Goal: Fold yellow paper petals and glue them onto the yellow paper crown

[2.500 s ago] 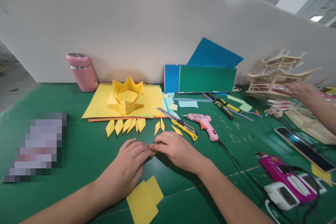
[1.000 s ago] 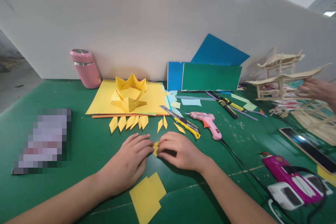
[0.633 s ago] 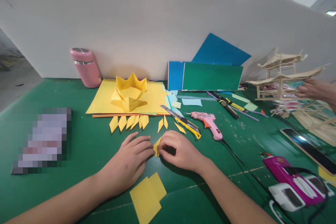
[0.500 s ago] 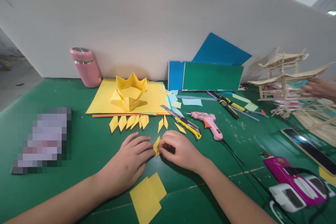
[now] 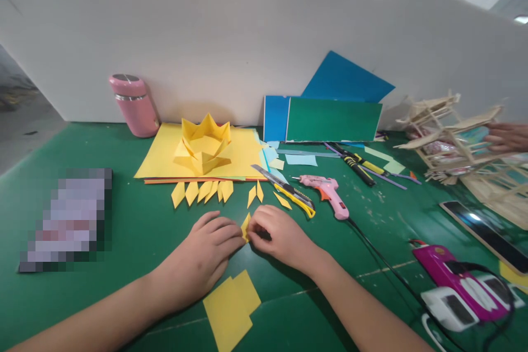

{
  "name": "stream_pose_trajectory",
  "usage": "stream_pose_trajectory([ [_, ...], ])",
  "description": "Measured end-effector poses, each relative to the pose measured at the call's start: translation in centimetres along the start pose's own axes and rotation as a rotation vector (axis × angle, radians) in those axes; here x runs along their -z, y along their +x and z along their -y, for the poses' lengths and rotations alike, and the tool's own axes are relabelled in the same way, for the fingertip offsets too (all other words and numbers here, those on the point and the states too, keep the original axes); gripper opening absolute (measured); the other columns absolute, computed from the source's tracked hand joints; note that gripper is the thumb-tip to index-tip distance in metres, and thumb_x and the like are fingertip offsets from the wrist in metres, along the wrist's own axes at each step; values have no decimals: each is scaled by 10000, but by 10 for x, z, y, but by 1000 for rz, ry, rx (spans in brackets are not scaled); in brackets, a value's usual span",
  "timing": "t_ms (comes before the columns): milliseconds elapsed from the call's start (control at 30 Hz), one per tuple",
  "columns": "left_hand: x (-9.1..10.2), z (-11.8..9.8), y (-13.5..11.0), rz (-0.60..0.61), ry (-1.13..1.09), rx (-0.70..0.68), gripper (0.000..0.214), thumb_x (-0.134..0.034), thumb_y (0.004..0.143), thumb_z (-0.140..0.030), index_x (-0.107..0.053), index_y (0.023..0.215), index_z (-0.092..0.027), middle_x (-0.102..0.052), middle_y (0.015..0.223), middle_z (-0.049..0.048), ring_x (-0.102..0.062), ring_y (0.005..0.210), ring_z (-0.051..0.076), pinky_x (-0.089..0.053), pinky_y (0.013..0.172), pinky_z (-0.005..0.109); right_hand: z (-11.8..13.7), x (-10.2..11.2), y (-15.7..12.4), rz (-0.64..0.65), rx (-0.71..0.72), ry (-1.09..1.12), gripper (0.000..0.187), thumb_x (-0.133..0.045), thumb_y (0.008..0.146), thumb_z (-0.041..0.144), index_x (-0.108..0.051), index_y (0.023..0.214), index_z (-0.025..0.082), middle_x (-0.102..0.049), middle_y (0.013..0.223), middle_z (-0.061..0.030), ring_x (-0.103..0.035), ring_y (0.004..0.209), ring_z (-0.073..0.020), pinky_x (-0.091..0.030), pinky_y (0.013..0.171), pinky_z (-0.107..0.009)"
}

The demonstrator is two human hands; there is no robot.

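- Several folded diamonds [image 5: 192, 194], mid-frame, look done.
- Centre: right hand [image 5: 277, 232] pinches paper [image 5: 246, 226]; left hand [image 5: 211, 247], loosely curved, touches it, grip unclear.
- Flat squares [image 5: 226, 311], lower centre, look unfolded.

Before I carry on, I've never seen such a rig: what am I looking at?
No machine here: one head-worn camera looks forward and down at a person's bare hands. The right hand pinches a small folded yellow paper piece; the left hand touches its other side. On the green table lie folded paper diamonds, yellow paper squares, a yellow-handled utility knife and a pink glue gun. Behind stand a pointed yellow paper ring and a pink flask. At right, another person's hand is at a stick-built pagoda model.
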State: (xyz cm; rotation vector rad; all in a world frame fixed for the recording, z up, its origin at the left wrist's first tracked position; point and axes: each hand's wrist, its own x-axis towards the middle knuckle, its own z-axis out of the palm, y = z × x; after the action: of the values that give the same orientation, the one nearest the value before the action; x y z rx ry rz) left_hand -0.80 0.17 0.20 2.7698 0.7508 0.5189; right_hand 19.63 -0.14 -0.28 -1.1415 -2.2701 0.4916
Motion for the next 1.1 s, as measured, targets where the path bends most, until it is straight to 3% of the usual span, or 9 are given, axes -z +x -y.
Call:
stream_pose_trajectory([
  [200, -1, 0, -2, -31, 14, -10, 404, -353, 803, -44, -576, 1073, -245, -670, 1062, 8, -558, 1061, 189, -272, 1050, 413, 0, 0, 1, 10, -2, 7, 175, -541, 774, 65, -463, 688, 195, -492, 680, 15, -455, 663, -143, -352, 618, -249],
  [567, -7, -2, -1, 36, 75, 3, 463, -365, 763, -7, -566, 1093, -263, -649, 984, 3, -560, 1029, 192, -260, 1048, 449, 0, 1, 0, 19, -24, 26, 198, -575, 760, 49, -457, 684, 189, -481, 679, 24, -451, 675, -138, -339, 621, -243],
  [900, -9, -1, -2, -4, 97, 5, 429, -398, 770, -36, -578, 1077, -276, -664, 986, -5, -550, 1045, 204, -202, 1070, 468, -5, 8, -1, 16, -111, 254, 179, -537, 795, 26, -602, 758, 188, -563, 739, 2, -533, 681, -122, -418, 596, -222],
  [1100, -7, 2, -4, -47, 68, 26, 381, -366, 797, -46, -609, 967, -285, -670, 995, -16, -537, 1086, 201, -157, 1082, 484, -10, 13, -4, 34, 17, 220, 131, -610, 783, 78, -657, 797, 200, -612, 818, -21, -582, 806, -154, -465, 720, -275],
])
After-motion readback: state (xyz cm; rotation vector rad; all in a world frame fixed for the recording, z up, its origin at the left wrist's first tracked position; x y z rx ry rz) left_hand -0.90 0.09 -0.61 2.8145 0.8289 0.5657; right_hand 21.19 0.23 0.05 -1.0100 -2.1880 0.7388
